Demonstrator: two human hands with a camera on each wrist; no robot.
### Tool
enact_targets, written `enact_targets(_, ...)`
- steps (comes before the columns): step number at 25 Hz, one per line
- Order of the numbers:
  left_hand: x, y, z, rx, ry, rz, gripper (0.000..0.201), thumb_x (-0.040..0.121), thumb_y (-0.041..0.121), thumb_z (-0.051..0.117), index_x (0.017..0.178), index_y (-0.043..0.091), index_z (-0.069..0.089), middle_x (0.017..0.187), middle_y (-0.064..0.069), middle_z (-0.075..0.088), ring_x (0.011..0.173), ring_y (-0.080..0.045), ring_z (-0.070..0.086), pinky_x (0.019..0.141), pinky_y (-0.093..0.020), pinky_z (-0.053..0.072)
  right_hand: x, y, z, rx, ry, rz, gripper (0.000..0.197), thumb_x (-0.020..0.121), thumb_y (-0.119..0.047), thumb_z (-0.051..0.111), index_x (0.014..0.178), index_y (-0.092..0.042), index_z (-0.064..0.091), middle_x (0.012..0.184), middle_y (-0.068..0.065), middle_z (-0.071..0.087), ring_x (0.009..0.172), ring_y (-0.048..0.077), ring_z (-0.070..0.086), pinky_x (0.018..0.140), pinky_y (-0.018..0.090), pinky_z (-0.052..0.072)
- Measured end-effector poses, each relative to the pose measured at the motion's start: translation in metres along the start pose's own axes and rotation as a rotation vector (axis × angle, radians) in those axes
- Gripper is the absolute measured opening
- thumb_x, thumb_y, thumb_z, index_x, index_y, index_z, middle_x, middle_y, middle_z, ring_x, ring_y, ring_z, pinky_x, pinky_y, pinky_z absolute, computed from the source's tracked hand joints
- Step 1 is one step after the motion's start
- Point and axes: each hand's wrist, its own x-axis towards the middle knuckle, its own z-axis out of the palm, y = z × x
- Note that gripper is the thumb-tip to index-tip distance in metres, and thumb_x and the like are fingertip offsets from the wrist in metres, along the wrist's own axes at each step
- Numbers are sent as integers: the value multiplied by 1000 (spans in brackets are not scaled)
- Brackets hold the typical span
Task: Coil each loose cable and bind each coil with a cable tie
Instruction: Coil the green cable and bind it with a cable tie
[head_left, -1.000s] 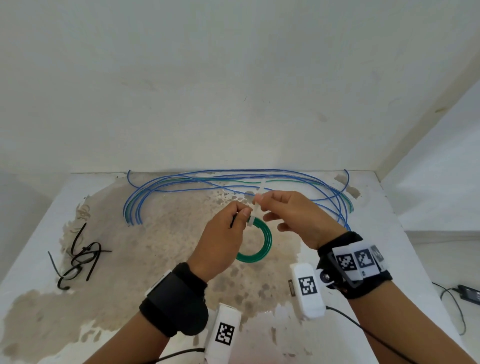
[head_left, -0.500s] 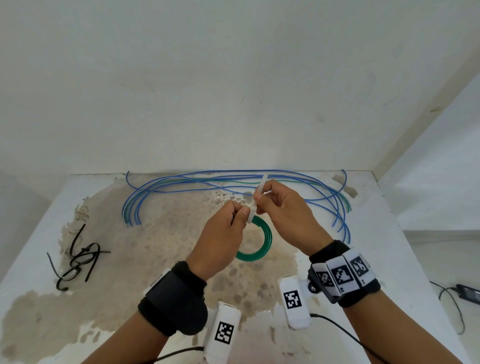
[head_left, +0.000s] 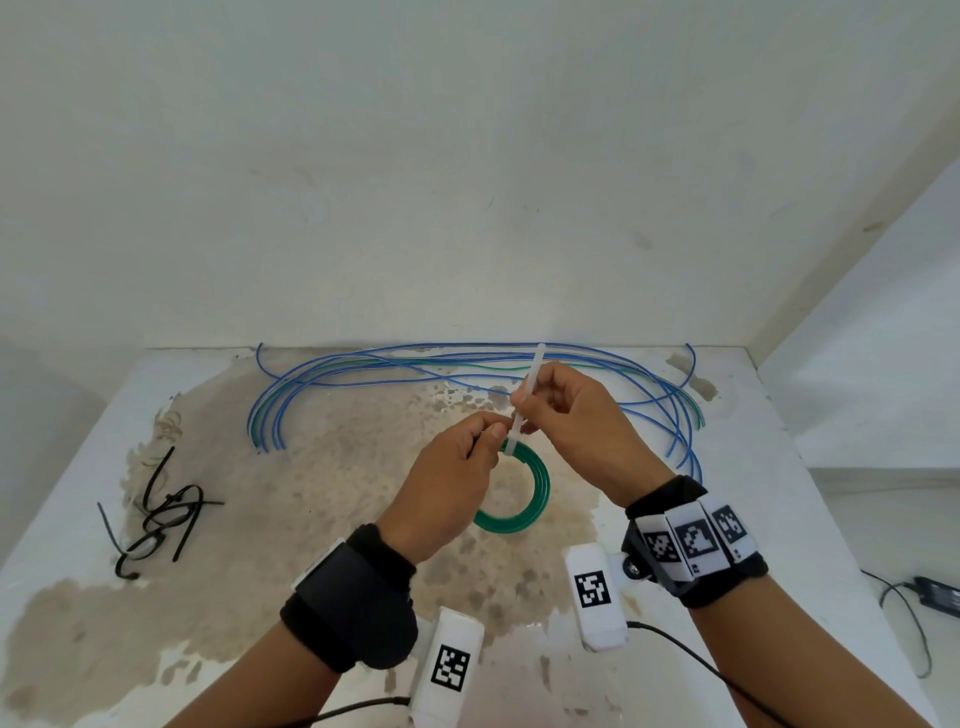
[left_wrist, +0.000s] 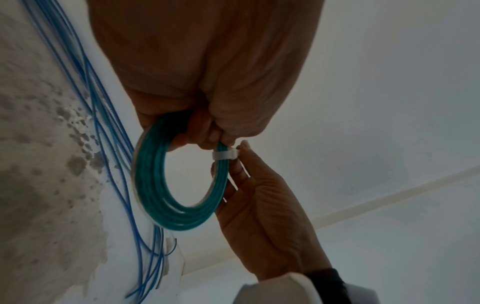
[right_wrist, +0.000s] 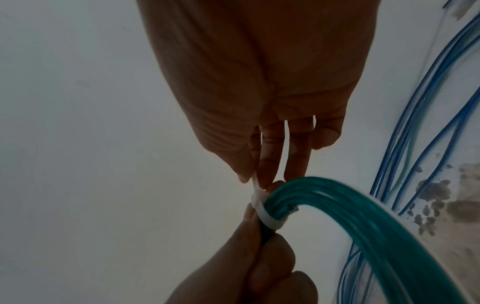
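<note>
The green cable coil (head_left: 519, 499) is held above the stained table (head_left: 322, 483) in the left hand (head_left: 441, 488), whose grip is pinched on the coil's top. A white cable tie (head_left: 525, 400) is wrapped around the coil there, and its tail is pinched by the right hand (head_left: 576, 426). Loose blue cables (head_left: 363, 371) lie at the table's far edge, black cable ties (head_left: 161, 514) at the left.

The white table (head_left: 753, 467) has a big brown stain. On it lie loose blue and green cables (head_left: 363, 371) along the far edge — and black cable ties (head_left: 161, 512) at the left.
</note>
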Motion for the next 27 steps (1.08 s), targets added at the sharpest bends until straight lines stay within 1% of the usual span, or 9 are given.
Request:
enact_targets(1, -1, 1, 0, 6, -7, 1, 26, 106, 34, 44, 100, 36, 68, 62, 20, 50, 55, -2, 43, 65, -30, 41, 0, -1, -2, 1, -12, -10, 14, 97, -29, 66, 96, -15, 65, 78, -1, 74, 78, 18, 73, 76, 33, 52)
enact_targets(3, -2, 2, 0, 15, -17, -5, 29, 106, 36, 43, 95, 33, 69, 62, 17, 48, 56, -6, 43, 64, -33, 40, 1, -1, -4, -39, 2, -33, 13, 96, -28, 68, 95, -15, 66, 78, -2, 76, 76, 15, 73, 77, 31, 53)
enact_targets(5, -1, 4, 1, 26, -32, -17, 31, 106, 38, 42, 92, 26, 67, 63, 14, 45, 57, -11, 40, 63, -37, 39, 2, 0, -3, -102, 38, -48, 13, 96, -31, 68, 93, -18, 66, 79, -4, 76, 75, 10, 73, 79, 27, 53)
enact_targets(8, 0, 4, 1, 50, -38, -33, 36, 106, 40, 41, 92, 14, 61, 67, 6, 42, 58, -13, 37, 62, -39, 36, 2, 3, 1, -133, 71, -56, 13, 97, -31, 67, 91, -20, 65, 77, -5, 76, 73, 5, 72, 71, 14, 48)
enact_targets(11, 3, 5, 2, 25, -11, -76, 37, 105, 42, 40, 89, 15, 58, 65, 7, 42, 58, -12, 36, 63, -39, 35, 0, 3, 5, -143, 101, -73, 12, 98, -28, 66, 92, -18, 64, 75, -2, 74, 71, 4, 72, 66, 7, 45)
enact_targets(15, 3, 7, 5, -24, 9, -106, 38, 105, 41, 40, 86, 15, 60, 62, 10, 43, 57, -12, 38, 65, -40, 36, 0, 2, 4, -162, 110, -90, 10, 98, -26, 66, 93, -18, 64, 75, -2, 74, 70, 3, 71, 65, 8, 46)
enact_targets(19, 3, 15, 7, -51, 23, -106, 39, 103, 48, 44, 76, 28, 64, 55, 21, 53, 49, 0, 45, 64, -26, 38, -1, -1, 3, -166, 109, -93, 10, 98, -25, 66, 92, -17, 64, 75, -3, 75, 70, 1, 71, 64, 6, 43)
enact_targets(24, 6, 7, 7, -17, 6, -92, 32, 99, 47, 54, 84, 22, 66, 53, 16, 46, 47, -3, 36, 60, -32, 37, 0, 0, 3, -189, 120, -87, 11, 98, -28, 66, 90, -20, 65, 74, -5, 75, 72, 0, 71, 66, 6, 43)
enact_targets(27, 7, 5, 4, 4, -16, -130, 28, 100, 45, 53, 90, 23, 66, 49, 19, 44, 46, -2, 38, 62, -34, 40, -3, -2, 8, -165, 178, -101, 12, 97, -27, 67, 88, -20, 64, 74, -6, 74, 74, 6, 72, 69, 13, 49)
